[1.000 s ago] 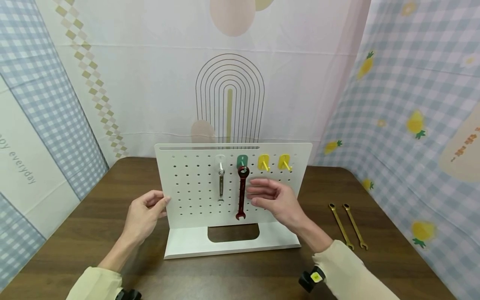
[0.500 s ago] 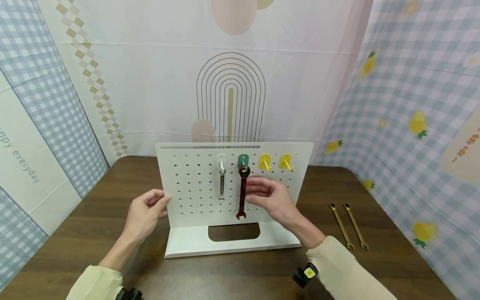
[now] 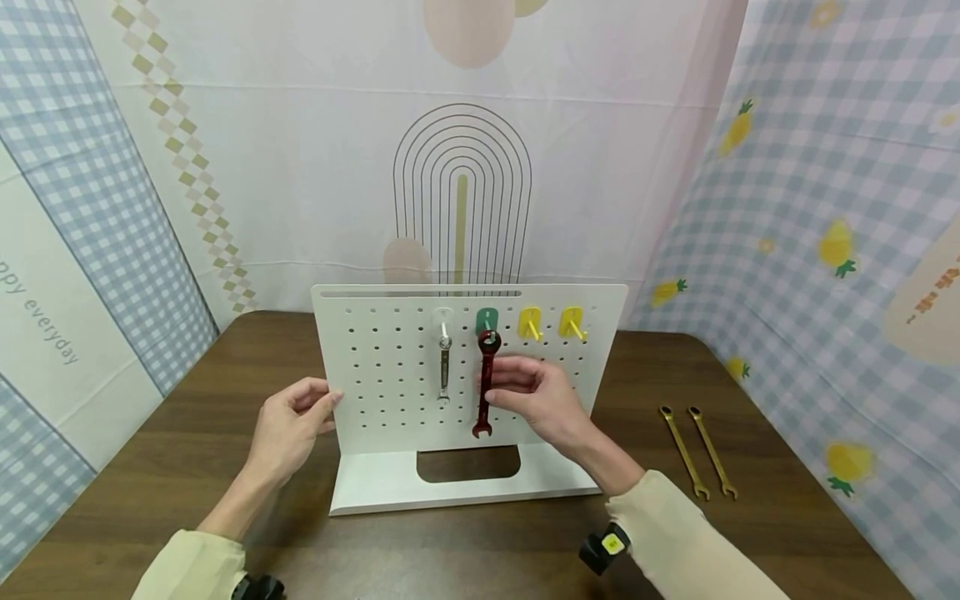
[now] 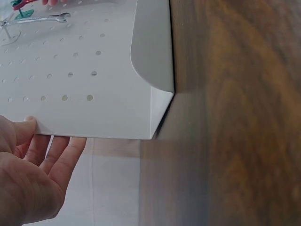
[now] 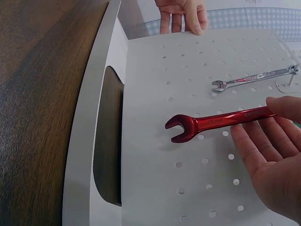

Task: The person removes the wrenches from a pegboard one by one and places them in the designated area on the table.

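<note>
A red combination wrench (image 3: 485,392) hangs by its ring end from the green hook (image 3: 487,320) on a white pegboard (image 3: 390,482). My right hand (image 3: 543,400) pinches its shank, thumb in front and fingers behind, as the right wrist view shows too; the red wrench's open end (image 5: 183,128) sticks out past the fingers. My left hand (image 3: 288,429) pinches the pegboard's left edge between thumb and fingers, and the left wrist view has this hand (image 4: 37,174) at that edge. A small silver wrench (image 3: 445,371) hangs on the clear hook to the left of the red one.
Two yellow hooks (image 3: 530,323) stick out of the board at right, bearing nothing. On the brown table (image 3: 420,550), to the right of the board, lie two gold wrenches (image 3: 684,452) side by side. Behind hangs a printed cloth (image 3: 315,183).
My right hand has moved left from beside the red wrench and now has its thumb and fingers on the shank. The left hand stays on the board's edge.
</note>
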The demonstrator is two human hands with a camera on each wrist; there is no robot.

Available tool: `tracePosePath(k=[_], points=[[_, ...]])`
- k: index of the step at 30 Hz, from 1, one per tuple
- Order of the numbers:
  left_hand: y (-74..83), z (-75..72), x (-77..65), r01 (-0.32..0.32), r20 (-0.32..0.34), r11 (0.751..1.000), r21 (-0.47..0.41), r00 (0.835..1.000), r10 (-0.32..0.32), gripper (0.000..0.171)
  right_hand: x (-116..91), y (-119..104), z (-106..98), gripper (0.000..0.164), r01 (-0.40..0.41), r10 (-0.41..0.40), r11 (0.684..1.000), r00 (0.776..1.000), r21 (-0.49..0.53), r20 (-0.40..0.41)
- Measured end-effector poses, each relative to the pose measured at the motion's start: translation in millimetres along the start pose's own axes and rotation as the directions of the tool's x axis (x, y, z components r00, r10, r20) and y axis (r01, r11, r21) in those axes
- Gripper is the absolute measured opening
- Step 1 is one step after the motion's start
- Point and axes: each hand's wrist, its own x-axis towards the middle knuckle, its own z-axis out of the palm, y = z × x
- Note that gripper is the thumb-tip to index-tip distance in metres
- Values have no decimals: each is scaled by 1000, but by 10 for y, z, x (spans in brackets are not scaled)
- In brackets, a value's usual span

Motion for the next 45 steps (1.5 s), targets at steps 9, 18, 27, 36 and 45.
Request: tracePosePath(k=[9, 18, 27, 36, 45], points=[[5, 10, -15, -3, 1, 1000, -7, 1000, 3, 18, 18, 22, 26, 34, 25, -26, 999, 999, 41, 26], [-7, 13, -5, 18, 7, 1000, -15, 1000, -18, 21, -5, 29, 29, 30, 10, -13, 997, 999, 82, 34], [-10, 9, 2, 34, 12, 999, -25, 999, -34, 23, -72, -13, 36, 26, -9, 6, 998, 999, 69, 36], [-7, 7, -9, 13, 1, 1000, -19, 1000, -13, 21, -136, -80, 40, 32, -19, 15, 998, 998, 67, 57], [-17, 0, -15, 26, 0, 999, -23, 1000, -26, 23, -179, -117, 39, 34, -23, 16, 997, 996, 77, 87]])
